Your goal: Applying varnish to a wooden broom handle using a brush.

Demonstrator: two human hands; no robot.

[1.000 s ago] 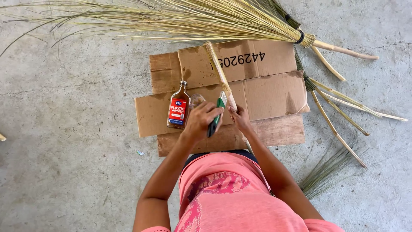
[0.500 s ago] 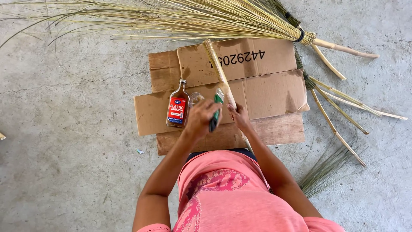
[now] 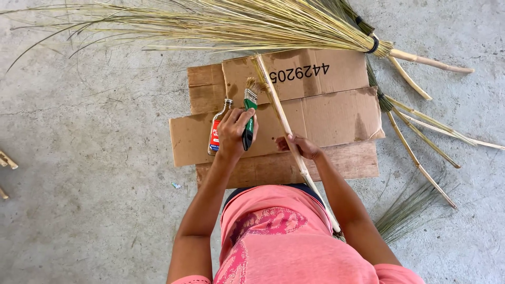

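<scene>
Left hand (image 3: 233,131) grips green-handled paintbrush (image 3: 248,118) beside small bottle (image 3: 216,130); right hand (image 3: 300,147) clamps broom stick (image 3: 279,113) over cardboard (image 3: 336,113).

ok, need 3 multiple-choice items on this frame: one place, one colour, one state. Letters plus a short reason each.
1. Where does the small bottle stand?
A. on the cardboard
B. on the bare concrete
C. in the person's lap

2. What colour is the paintbrush handle?
A. yellow
B. green
C. white

3. What is the right hand doing?
A. lying flat on the floor
B. holding the bottle
C. gripping a long pale stick

Key:
1 A, the bottle sits on the brown sheet, beside the left hand.
2 B, the handle in the left hand is green with dark parts.
3 C, its fingers close round the stick lying across the cardboard.
</scene>
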